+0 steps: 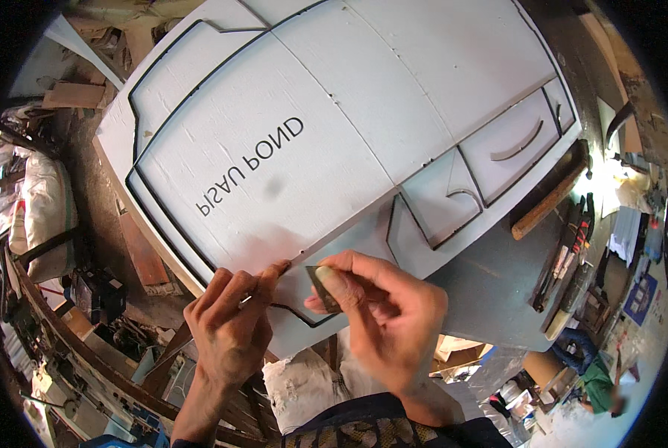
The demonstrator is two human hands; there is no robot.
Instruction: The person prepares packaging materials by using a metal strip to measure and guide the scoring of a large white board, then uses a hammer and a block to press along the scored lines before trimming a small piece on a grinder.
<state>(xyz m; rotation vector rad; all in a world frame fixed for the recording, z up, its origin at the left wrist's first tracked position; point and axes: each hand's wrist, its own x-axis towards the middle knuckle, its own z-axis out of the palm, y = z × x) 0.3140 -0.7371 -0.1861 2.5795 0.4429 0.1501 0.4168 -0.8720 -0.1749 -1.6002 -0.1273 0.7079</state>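
Observation:
A large white board (393,97) lies in front of me, with thin black strips (173,224) standing in it along straight and curved lines, and dark lettering on its face. Close to the board's near edge, my left hand (233,317) is closed, its fingertips pressed together against the surface. What they hold, if anything, is too small to make out. Just right of it, my right hand (390,317) pinches a small flat dark metal piece (322,290) between thumb and fingers, held over the board near a bent black strip (315,321).
A wooden-handled tool (547,198) lies along the board's right edge. Several hand tools (569,250) rest on the grey tabletop (491,287) to the right. At lower right another person (595,377) is present. White sacks (46,209) and a dark box (98,290) stand at left.

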